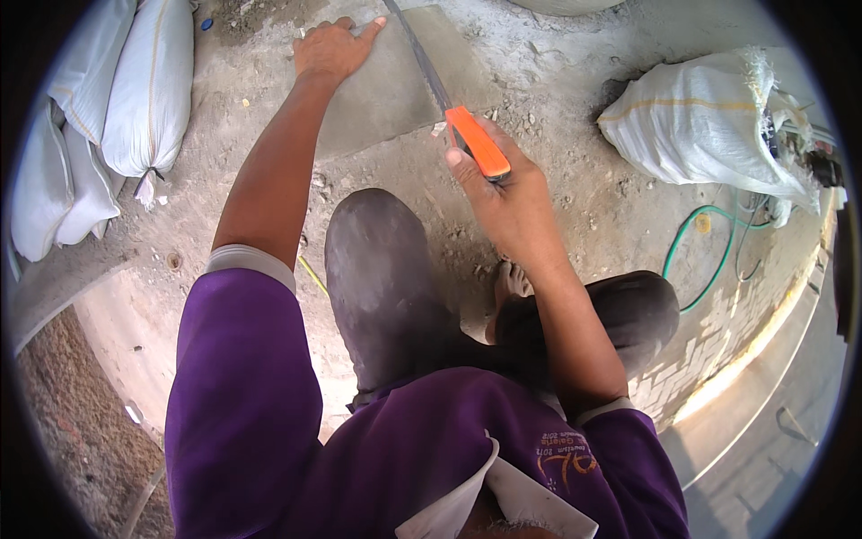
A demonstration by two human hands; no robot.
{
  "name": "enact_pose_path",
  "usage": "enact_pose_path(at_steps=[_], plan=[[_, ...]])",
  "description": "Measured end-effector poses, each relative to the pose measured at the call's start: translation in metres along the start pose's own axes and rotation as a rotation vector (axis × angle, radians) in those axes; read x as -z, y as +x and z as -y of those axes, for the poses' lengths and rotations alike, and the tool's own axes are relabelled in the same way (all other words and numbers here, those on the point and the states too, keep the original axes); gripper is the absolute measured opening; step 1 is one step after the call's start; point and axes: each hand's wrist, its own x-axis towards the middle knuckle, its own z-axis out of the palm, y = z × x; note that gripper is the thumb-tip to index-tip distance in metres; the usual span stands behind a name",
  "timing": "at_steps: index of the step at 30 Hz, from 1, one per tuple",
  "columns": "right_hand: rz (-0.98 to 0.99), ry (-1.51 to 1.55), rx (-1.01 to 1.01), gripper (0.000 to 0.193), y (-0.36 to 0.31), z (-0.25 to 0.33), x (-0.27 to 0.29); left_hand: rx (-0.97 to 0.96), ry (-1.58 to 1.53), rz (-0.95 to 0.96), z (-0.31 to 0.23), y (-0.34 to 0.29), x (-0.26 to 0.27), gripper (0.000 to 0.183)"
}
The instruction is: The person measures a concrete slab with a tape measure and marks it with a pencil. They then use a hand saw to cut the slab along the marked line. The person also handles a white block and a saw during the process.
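A flat grey sheet (382, 103) lies on the dusty ground in front of my knees. My left hand (332, 52) rests palm down near its far left part, with the thumb stretched out toward the saw blade. My right hand (518, 202) is closed round the orange handle of a hand saw (482, 145), just past the sheet's near right corner. From the handle, the long dark blade runs away from me and leftward over the sheet. Its far end is cut off by the picture's top edge. Whether the teeth touch the sheet, I cannot tell.
Several stuffed white sacks (148, 99) lie at the left. Another white sack (687, 117) lies open at the right, near a looped green hose (696, 214). Small rubble dots the ground. A yellow strip (314, 276) lies beside my left knee.
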Motion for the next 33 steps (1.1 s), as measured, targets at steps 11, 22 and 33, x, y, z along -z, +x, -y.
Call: enact_pose_path(at_steps=[11,22,33], plan=[[0.157,0.169,-0.328,0.073,0.007,0.044,0.005,0.217,-0.038,0.13,0.009,0.009,0.005,0.07],[0.1,-0.002,-0.478,0.048,0.003,0.082,0.016,0.086,-0.003,-0.034,0.015,0.004,-0.008,0.06],[0.105,-0.141,-0.527,0.045,0.038,0.091,0.009,0.092,-0.023,-0.001,0.013,0.004,-0.005,0.051]])
